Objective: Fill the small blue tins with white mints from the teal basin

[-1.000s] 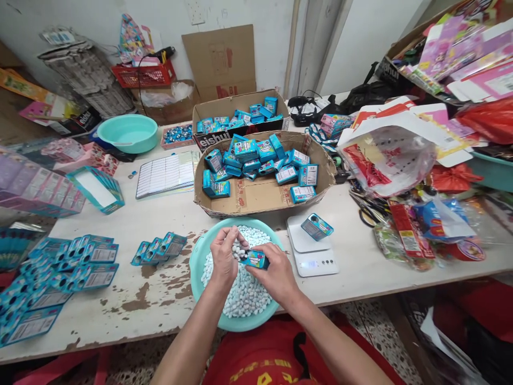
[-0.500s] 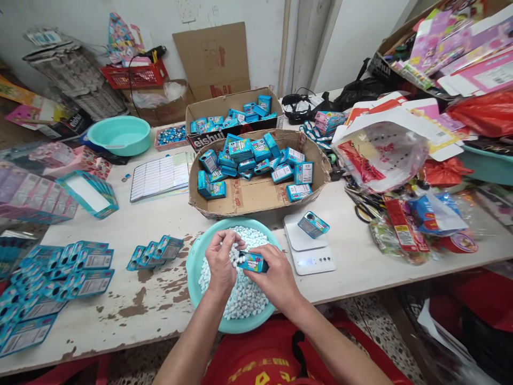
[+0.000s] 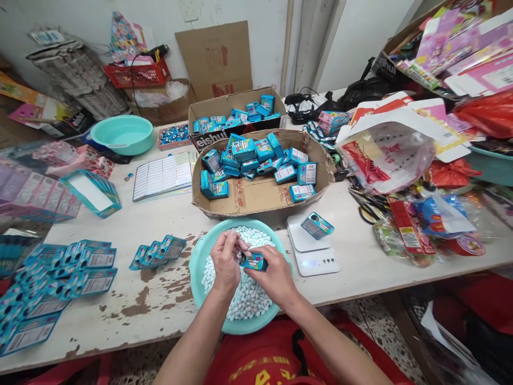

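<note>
My right hand [image 3: 276, 275] grips a small blue candy box [image 3: 254, 262], tilted on its side above a turquoise basin [image 3: 197, 283]. Small white candies [image 3: 250, 305] fill much of the basin. Cupped at the box's left end, my left hand [image 3: 225, 262] has its fingers curled together around some candies, mostly hidden by the fingers. A white digital scale [image 3: 315, 262] stands right of the basin, with another blue box [image 3: 317, 225] on its plate.
Behind the basin, a cardboard tray [image 3: 256, 200] holds many blue boxes. Further boxes [image 3: 94, 267] stand in rows at left, with a short row [image 3: 158, 252] nearer the basin. Scissors [image 3: 366, 211] and candy packets [image 3: 406, 227] lie at right.
The candies seen between my left hand and the box are fewer now, and my left fingers are closer to its opening. The view has shifted slightly.
</note>
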`<state>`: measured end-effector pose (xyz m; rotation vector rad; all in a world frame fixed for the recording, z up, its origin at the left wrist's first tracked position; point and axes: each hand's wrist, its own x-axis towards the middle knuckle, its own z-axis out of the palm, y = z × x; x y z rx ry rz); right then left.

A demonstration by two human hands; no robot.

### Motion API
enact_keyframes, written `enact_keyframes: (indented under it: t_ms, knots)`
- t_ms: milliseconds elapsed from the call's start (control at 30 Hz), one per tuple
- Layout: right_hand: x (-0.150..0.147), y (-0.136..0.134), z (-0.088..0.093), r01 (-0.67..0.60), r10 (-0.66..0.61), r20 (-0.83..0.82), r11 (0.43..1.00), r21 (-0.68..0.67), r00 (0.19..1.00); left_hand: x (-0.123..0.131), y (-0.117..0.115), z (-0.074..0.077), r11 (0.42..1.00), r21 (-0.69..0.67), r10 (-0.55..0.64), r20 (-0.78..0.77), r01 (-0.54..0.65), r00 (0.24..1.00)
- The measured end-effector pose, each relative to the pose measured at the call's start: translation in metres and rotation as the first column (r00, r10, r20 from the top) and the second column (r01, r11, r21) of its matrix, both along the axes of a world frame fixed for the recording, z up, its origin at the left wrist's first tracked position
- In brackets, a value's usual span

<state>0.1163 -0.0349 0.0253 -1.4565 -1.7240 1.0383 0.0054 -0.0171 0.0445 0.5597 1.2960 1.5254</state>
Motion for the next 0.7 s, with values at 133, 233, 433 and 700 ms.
enact_keyframes:
  t_ms: [133,233,433,700]
  knots:
    - [0.001,-0.001,0.004,0.012,-0.010,-0.071,1.000,0.021,0.997,0.000,-0.002,0.003,0.996,0.083,-0.016,0.029,0.014,0.999]
    - [-0.002,-0.001,0.003,-0.001,0.004,-0.089,0.999,0.032,0.996,0.001,-0.001,0.005,0.993,0.109,-0.049,0.001,0.049,0.999]
    - [0.001,-0.003,-0.004,-0.041,0.032,-0.142,0.997,-0.058,0.989,-0.016,0.009,-0.009,0.996,0.050,-0.066,-0.035,0.068,0.997]
    - [0.036,-0.030,0.003,-0.016,-0.006,-0.239,0.996,-0.091,0.971,-0.032,0.026,-0.107,0.894,-0.325,-0.438,-0.780,0.309,0.447]
